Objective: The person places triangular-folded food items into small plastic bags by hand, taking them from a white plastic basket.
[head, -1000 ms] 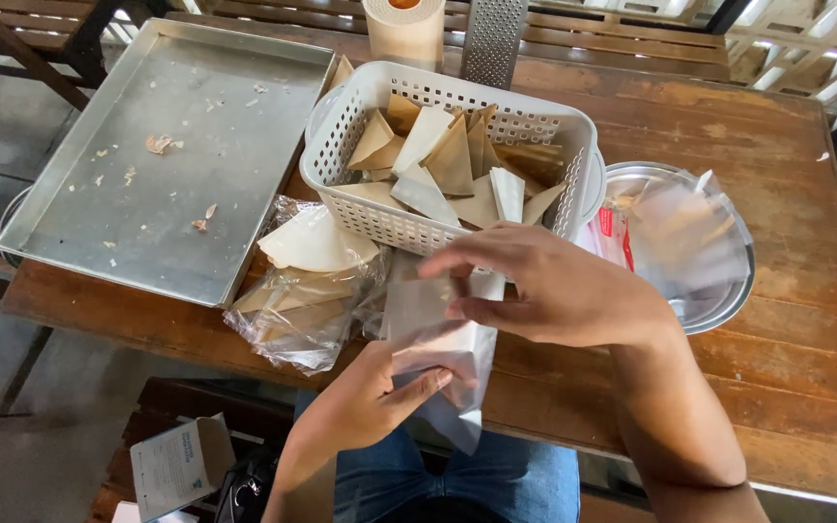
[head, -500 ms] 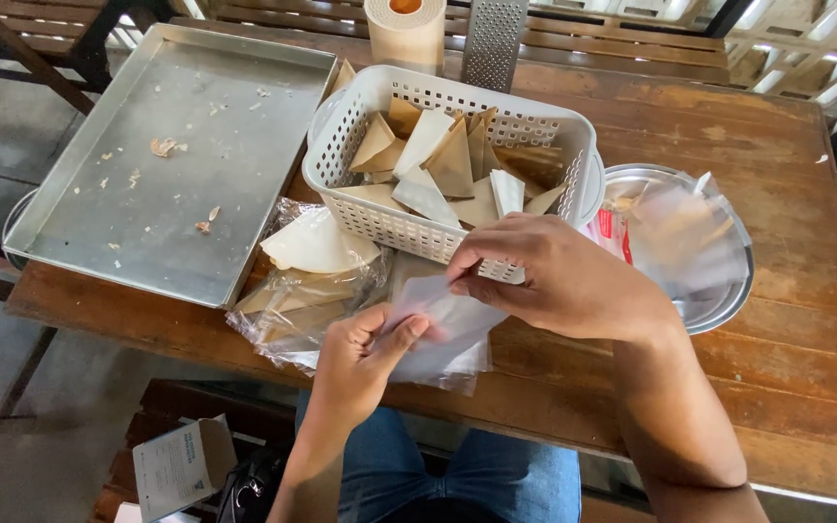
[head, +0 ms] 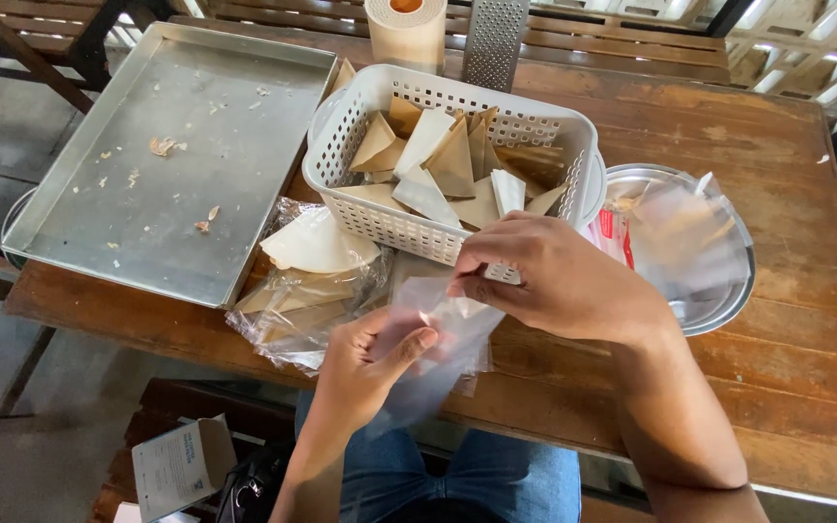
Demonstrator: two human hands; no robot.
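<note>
My left hand (head: pixel 370 363) and my right hand (head: pixel 559 281) both pinch a small clear plastic bag (head: pixel 428 358) over the near edge of the wooden table (head: pixel 787 387). The bag hangs down toward my lap. Just beyond my hands stands a white perforated basket (head: pixel 360 145) filled with several folded triangular pastries (head: pixel 452 165). A crumpled clear wrapper with pale round pastry sheets (head: pixel 312 247) lies left of my hands.
A large metal baking tray (head: pixel 167 107) with crumbs lies at the left. A round metal bowl (head: pixel 719 300) holding clear bags sits at the right. A tape roll (head: pixel 407 29) and a metal grater (head: pixel 494 39) stand at the back. A small cardboard box (head: pixel 181 465) rests below the table.
The bag has been turned and drawn lower between my hands. My left hand shifted right along it, while my right hand kept pinching its upper edge near the basket.
</note>
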